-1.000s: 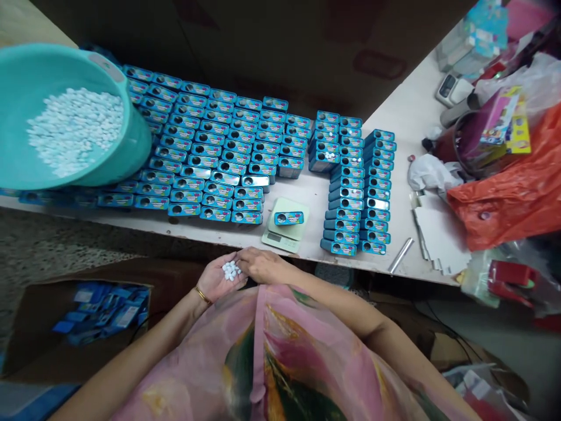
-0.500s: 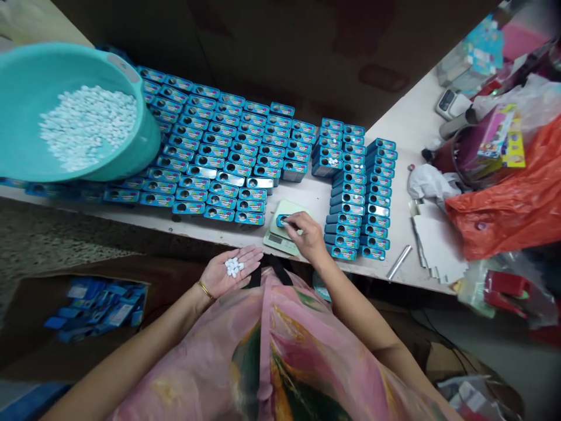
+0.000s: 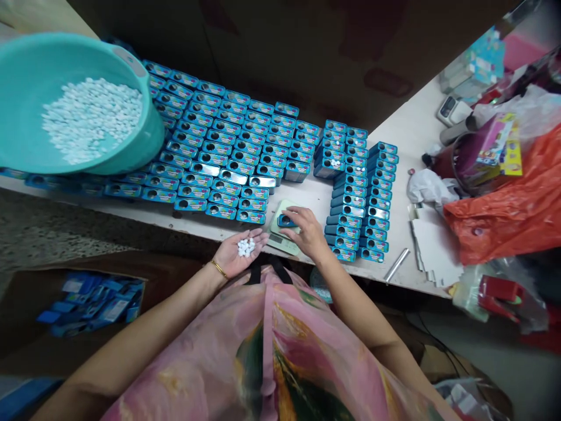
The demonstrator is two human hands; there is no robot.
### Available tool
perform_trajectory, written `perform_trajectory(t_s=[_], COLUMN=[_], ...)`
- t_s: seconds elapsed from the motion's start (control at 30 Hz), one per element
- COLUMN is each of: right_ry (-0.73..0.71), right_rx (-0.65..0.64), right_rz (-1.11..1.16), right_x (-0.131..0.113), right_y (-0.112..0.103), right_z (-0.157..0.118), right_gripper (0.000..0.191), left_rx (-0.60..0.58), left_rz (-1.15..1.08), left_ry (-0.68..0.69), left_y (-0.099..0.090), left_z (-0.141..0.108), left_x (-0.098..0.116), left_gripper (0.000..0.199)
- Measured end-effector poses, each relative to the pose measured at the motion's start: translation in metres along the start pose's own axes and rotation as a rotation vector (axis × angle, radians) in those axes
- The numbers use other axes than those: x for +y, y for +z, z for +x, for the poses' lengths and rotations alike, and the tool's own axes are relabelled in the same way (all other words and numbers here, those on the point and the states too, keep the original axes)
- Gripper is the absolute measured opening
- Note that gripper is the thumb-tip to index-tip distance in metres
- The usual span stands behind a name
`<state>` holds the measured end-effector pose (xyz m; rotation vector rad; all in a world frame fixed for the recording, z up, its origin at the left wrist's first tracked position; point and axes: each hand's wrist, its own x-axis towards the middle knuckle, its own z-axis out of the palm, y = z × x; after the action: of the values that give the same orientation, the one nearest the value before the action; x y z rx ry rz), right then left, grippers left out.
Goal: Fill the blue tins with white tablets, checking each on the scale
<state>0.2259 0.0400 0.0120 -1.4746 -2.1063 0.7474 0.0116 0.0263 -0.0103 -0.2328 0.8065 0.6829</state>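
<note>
At the left, we see a teal tub (image 3: 151, 137) of pale pieces (image 3: 94, 117) on the surface (image 3: 304, 194), beside rows of blue tins (image 3: 219, 137). Our left hand (image 3: 232, 256) lies palm up, grip wide open, white pieces (image 3: 246, 247) heaped on it. One tin (image 3: 284, 220) sits on the scale (image 3: 280, 242), between the parted thumb and fingers of our right hand (image 3: 311, 235); we cannot tell whether that grip holds it. Further right stand more tins (image 3: 347, 221).

White table (image 3: 304, 193), blue tins (image 3: 220, 137), teal basin (image 3: 146, 140), scale (image 3: 283, 243)
</note>
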Motion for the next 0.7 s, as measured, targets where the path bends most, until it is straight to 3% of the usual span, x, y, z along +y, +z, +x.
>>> perform_trajectory(t_s=[0.1,0.17,0.3,0.4,0.57,0.7], right_ry=[0.076,0.104,0.116,0.133,0.147,0.179], right_rx=[-0.129,-0.161,0.003,0.08,0.106,0.276], right_rz=[-0.301,-0.363,-0.366,-0.371,-0.365,-0.407], right_x=[0.021,0.031,0.047,0.06,0.082,0.108], right_y=[-0.001,-0.003,-0.012,-0.009,0.011,-0.011], right_z=[-0.004,-0.001,0.034,0.07,0.091,0.077], right_gripper=[0.049,0.045,0.046,0.046,0.037,0.028], left_rx=[0.057,0.046,-0.015,0.004,0.126,0.28], left_rz=[0.007,0.005,0.002,0.051,0.336,0.667], left_ry=[0.0,0.005,0.012,-0.01,0.005,0.112], left_y=[-0.002,-0.007,-0.019,-0.025,-0.034,-0.038], left_z=[-0.002,-0.007,-0.015,-0.012,0.018,0.055], left_x=[0.008,0.013,0.018,0.017,0.001,-0.016], left_gripper=[0.02,0.018,0.014,0.013,0.033,0.044])
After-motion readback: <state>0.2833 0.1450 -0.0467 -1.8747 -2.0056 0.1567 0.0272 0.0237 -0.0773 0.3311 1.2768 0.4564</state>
